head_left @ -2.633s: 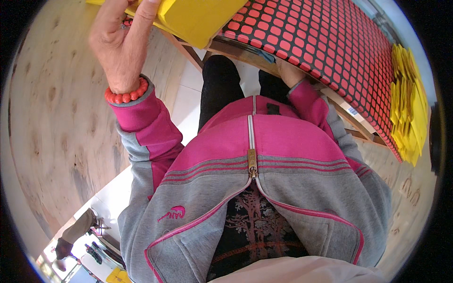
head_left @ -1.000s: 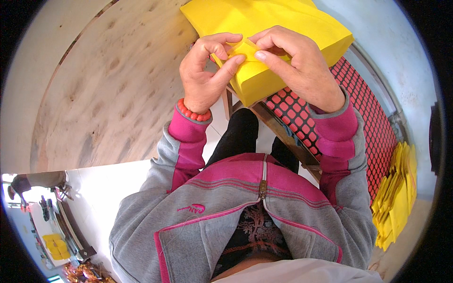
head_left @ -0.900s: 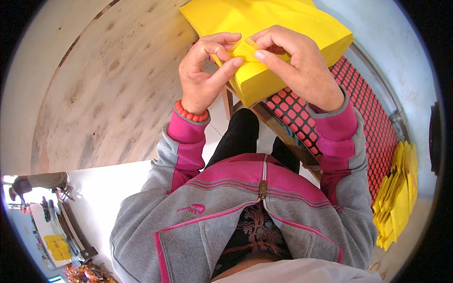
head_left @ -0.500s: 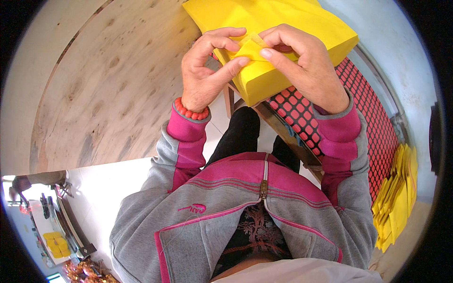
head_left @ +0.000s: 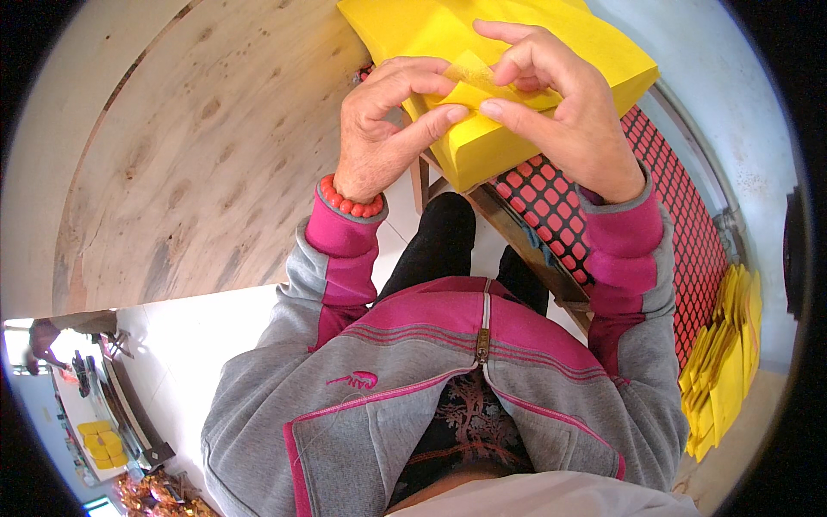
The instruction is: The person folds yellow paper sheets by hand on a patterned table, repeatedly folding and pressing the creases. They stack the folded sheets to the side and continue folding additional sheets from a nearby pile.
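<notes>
A yellow fabric bag (head_left: 495,155) with a boxy near side lies on the bench at the top of the view. My left hand (head_left: 379,125), with a red bead bracelet on its wrist, pinches a thin folded flap (head_left: 469,76) of this bag between thumb and fingers. From the other side, my right hand (head_left: 568,103) has its thumb pressed on the same flap, tip close to the left thumb. Its index finger is lifted off, and the other fingers curl behind the flap. The fabric between the hands is partly hidden by the fingers.
A red and black patterned bench surface (head_left: 663,181) runs along the pale wall at right. Folded yellow fabric pieces (head_left: 722,362) are piled at its near end. A large wooden board (head_left: 172,155) fills the left. Far lower left, another table (head_left: 73,414) holds yellow bundles.
My right index finger has lifted away from the flap. More of the flap's pointed, sheer corner shows between the hands. My left hand has shifted slightly right.
</notes>
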Motion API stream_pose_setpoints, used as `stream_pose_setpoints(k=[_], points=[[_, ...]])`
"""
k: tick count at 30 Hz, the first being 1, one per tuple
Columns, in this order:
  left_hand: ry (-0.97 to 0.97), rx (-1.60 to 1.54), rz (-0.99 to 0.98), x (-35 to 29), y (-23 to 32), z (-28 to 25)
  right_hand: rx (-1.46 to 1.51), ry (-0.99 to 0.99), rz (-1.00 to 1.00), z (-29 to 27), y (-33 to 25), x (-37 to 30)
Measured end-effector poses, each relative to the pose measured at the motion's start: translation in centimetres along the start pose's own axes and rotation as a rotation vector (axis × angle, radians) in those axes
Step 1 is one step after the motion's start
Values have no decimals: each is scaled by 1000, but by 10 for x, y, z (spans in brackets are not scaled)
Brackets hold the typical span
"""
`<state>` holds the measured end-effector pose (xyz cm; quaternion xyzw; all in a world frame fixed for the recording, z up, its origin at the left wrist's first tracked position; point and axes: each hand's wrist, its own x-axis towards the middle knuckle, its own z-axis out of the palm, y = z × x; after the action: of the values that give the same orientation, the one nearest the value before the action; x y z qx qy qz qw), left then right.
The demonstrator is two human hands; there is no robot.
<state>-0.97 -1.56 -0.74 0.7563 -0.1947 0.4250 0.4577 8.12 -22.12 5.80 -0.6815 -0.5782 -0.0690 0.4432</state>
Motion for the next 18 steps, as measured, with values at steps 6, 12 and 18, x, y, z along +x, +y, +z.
stream_pose_setpoints(k=[6,12,18], points=[[-11,-59,-14,-1,-2,0,-78,-83,-142,-5,4,2],[-6,-13,-3,-2,-2,0,-66,-96,-119,-1,6,2],[60,-88,-122,-6,2,4,-40,-71,-40,2,3,0]])
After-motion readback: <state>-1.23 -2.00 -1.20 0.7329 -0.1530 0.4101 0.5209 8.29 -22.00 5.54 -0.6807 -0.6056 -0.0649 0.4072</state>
